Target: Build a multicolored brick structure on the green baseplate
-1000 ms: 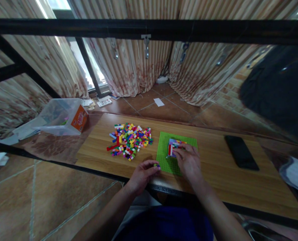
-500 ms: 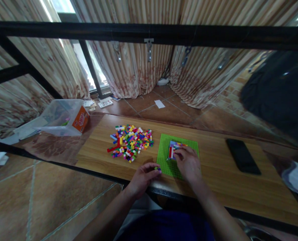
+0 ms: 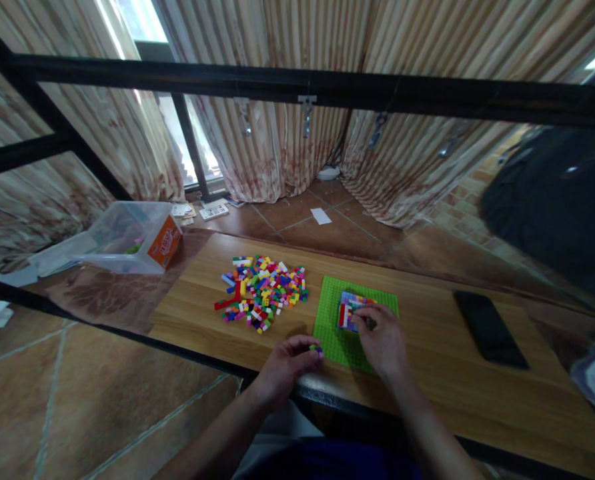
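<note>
A green studded baseplate (image 3: 328,313) lies on the wooden table, bearing a low multicoloured block of toy bricks (image 3: 345,312) with red and white pieces along its left side. My right hand (image 3: 383,337) is over the block, thumb and fingertips pinched together at its top; whatever they hold is hidden by the fingers. By the plate's lower left corner, my left hand (image 3: 285,367) is closed on a few small toy bricks (image 3: 317,350), green and purple among them. A loose pile of toy bricks (image 3: 267,287) is spread left of the plate.
A black phone (image 3: 490,328) lies on the right of the wooden table (image 3: 192,303). Beyond the table's left end stands a clear plastic bin (image 3: 127,230) with an orange label. A black metal bar (image 3: 277,87) crosses in front of the curtains (image 3: 287,153).
The whole view has shifted, so the scene sits slightly lower. My right hand stays at the brick block with its fingers slightly shifted; my left hand still holds its small bricks.
</note>
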The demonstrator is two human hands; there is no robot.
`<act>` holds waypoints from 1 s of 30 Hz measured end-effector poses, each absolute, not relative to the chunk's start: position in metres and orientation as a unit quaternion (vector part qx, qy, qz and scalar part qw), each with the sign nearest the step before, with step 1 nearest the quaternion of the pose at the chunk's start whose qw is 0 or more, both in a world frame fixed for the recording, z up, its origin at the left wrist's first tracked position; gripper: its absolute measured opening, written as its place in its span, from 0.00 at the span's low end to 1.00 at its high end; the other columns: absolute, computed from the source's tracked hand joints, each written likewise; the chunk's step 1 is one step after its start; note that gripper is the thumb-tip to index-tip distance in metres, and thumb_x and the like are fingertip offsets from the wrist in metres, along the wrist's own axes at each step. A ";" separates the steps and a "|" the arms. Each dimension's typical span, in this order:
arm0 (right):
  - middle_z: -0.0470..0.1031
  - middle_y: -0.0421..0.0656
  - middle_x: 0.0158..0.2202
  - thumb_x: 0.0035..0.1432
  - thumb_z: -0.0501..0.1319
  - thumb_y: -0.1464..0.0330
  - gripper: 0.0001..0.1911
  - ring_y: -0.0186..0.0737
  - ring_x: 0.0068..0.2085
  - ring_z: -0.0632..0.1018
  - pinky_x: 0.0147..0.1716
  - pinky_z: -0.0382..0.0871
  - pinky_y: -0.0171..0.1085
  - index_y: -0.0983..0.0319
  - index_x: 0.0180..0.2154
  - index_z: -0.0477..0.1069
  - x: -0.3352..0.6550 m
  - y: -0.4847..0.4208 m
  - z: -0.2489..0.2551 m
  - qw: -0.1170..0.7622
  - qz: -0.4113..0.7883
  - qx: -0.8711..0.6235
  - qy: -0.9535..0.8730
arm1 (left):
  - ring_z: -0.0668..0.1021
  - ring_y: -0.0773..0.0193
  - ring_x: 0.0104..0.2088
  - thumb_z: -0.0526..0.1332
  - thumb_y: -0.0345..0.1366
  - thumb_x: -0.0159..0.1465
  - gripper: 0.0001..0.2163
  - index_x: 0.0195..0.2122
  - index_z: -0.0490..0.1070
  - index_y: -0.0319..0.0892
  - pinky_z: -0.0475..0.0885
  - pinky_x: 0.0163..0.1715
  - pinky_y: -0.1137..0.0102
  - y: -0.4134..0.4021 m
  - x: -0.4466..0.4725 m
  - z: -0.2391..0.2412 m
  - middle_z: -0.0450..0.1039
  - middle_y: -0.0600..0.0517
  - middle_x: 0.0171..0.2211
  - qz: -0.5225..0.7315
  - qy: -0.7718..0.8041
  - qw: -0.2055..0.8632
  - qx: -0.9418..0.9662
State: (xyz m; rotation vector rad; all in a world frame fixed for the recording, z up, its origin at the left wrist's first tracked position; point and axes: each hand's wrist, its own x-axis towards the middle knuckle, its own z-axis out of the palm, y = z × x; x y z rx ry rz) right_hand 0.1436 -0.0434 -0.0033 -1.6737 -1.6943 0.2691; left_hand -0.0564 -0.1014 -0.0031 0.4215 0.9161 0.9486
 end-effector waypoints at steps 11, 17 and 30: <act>0.76 0.46 0.35 0.56 0.58 0.60 0.13 0.47 0.40 0.74 0.43 0.66 0.47 0.58 0.25 0.75 0.144 -0.039 -0.008 0.381 0.112 -0.653 -0.645 | 0.76 0.70 0.29 0.76 0.36 0.47 0.17 0.36 0.77 0.39 0.68 0.35 0.74 -0.101 -0.057 -0.005 0.77 0.52 0.29 0.431 0.417 0.778 0.186; 0.75 0.47 0.36 0.56 0.59 0.60 0.13 0.47 0.40 0.74 0.44 0.66 0.48 0.58 0.25 0.76 0.145 -0.039 -0.011 0.388 0.126 -0.656 -0.635 | 0.76 0.69 0.28 0.76 0.35 0.48 0.16 0.36 0.77 0.39 0.67 0.34 0.73 -0.101 -0.057 -0.005 0.77 0.53 0.28 0.429 0.418 0.778 0.189; 0.75 0.47 0.35 0.59 0.57 0.58 0.15 0.47 0.40 0.73 0.44 0.66 0.47 0.58 0.27 0.76 0.148 -0.037 -0.009 0.362 0.106 -0.646 -0.664 | 0.77 0.69 0.31 0.76 0.36 0.47 0.18 0.38 0.77 0.39 0.68 0.35 0.74 -0.101 -0.056 -0.007 0.78 0.51 0.31 0.444 0.402 0.779 0.188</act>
